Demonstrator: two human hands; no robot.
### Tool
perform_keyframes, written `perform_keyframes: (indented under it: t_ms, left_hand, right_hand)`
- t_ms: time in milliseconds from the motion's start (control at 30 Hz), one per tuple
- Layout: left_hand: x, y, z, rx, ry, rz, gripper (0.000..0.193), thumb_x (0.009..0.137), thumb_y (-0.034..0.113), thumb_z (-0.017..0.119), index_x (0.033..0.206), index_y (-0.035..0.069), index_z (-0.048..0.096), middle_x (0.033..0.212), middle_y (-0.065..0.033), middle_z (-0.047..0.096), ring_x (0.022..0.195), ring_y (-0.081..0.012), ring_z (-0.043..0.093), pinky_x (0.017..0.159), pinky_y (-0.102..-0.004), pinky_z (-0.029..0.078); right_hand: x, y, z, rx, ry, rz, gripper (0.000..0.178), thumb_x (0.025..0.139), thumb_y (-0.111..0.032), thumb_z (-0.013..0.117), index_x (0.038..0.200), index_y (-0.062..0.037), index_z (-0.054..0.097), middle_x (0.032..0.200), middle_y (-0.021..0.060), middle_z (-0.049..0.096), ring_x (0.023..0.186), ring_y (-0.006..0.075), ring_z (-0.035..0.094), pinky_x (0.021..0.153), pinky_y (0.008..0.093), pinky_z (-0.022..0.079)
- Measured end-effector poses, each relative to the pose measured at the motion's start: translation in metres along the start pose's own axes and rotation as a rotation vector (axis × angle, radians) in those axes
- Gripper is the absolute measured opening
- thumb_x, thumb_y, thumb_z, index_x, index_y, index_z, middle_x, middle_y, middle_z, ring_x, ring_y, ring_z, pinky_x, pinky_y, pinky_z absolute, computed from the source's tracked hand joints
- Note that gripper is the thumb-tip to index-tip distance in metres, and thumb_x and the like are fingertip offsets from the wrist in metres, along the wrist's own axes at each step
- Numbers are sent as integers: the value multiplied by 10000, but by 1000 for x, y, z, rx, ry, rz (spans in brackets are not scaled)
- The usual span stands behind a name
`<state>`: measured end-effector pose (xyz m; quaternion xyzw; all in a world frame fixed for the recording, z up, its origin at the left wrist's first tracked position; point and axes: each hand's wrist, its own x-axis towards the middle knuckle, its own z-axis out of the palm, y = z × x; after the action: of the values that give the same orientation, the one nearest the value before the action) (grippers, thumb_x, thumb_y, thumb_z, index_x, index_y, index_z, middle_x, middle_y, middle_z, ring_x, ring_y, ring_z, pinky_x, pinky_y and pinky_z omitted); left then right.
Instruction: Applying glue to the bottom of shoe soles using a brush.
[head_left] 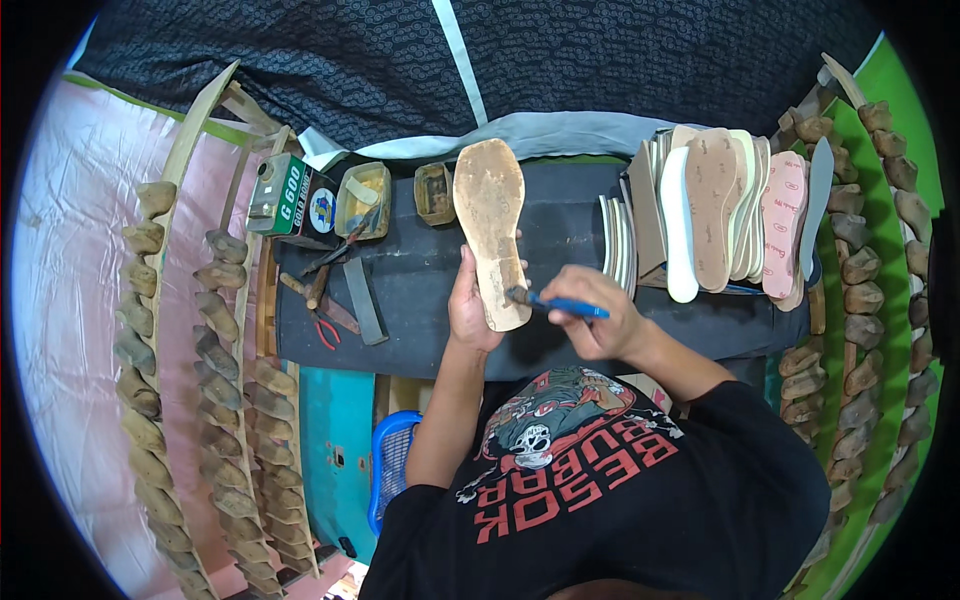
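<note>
My left hand [471, 305] grips a tan insole [489, 195] by its narrow heel end, its broad forefoot pointing away from me above the dark table. Glossy brown patches show on its upper face. My right hand [600, 318] is closed around the blue handle of a brush [575, 307]. The brush's dark tip meets the insole near the heel, just right of my left fingers.
A dark-covered table [400, 290] bears a green-and-white can [285, 197], a yellowish glue tub [363, 200], a smaller tub [434, 194], a hammer [316, 288], red pliers [326, 332] and a flat grey bar [364, 300]. Stacked insoles [712, 210] stand right. Racks of shoe lasts [144, 345] flank both sides.
</note>
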<state>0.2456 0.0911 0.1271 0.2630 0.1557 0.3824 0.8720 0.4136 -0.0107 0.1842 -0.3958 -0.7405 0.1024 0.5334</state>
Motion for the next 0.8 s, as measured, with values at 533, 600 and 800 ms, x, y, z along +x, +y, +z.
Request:
perform_keyframes:
  t_ms: [533,600,800]
  left_hand:
    - [-15,-1,5,-95,-14,-63,562,1084,478,325,1434,64,473,1335,-100,602,996,-193,675,810,-376,594]
    - [-18,-2,3,-104,24,-87,555,1084,474,332,1426,62,479,1320,-98,610,992,-191,677,804,-378,596]
    - [-22,-7,5,-142,97,-82,543,1077,480,356,1380,60,521,1207,-106,662,960,-213,688,811,-403,596]
  right_hand:
    - [-17,-7,4,55,-71,-5,233,879,-93,719,1045,6,589,872,145,650,727,324,651,692,401,531]
    - [-15,-6,6,68,-45,12,199,914,-111,693,1039,5,592,863,144,652,708,316,648,668,394,530]
    - [7,5,5,-4,18,25,169,910,-70,670,1021,27,587,870,147,650,696,308,638,648,389,521]
